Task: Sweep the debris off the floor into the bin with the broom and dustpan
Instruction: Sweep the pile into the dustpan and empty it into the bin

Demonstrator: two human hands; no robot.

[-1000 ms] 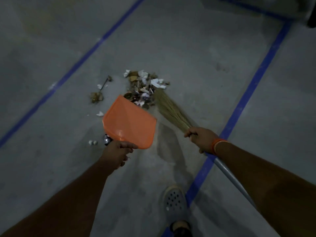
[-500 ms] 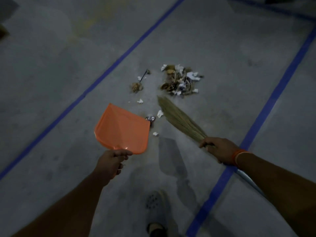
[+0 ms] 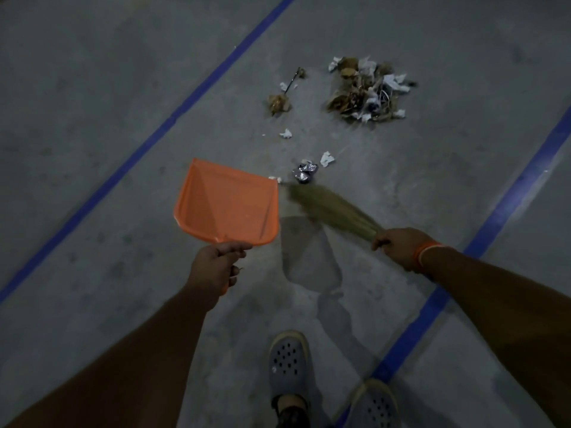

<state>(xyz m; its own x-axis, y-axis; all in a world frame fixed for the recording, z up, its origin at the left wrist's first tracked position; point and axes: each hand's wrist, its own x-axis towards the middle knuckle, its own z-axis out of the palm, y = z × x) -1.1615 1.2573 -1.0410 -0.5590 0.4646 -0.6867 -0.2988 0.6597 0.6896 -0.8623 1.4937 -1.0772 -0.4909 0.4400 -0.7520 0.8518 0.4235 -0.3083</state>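
Since half a second ago we have swung the broom (image 3: 332, 210) in toward us and to the left: its bristle tips, which lay just short of the pile (image 3: 367, 91), now blur beside the right edge of the dustpan (image 3: 227, 205), near the crumpled foil (image 3: 304, 172). The pile now lies well apart from the bristles, farther up the floor (image 3: 92, 88). A second shoe (image 3: 375, 406) has come into view beside the first shoe (image 3: 289, 362).

Our left hand (image 3: 216, 265) is clenched around the dustpan's handle, fingers curled under and thumb on top; the pan tilts open side away from us. Our right hand (image 3: 398, 247) is wrapped tight around the broom where the bristles are bound, with an orange band (image 3: 425, 253) at the wrist.

White scraps (image 3: 327, 158) lie scattered between the foil and the pile, and a smaller brown clump (image 3: 278, 103) sits left of the pile. Blue lines (image 3: 148, 140) cross the floor on either side. We see no bin.
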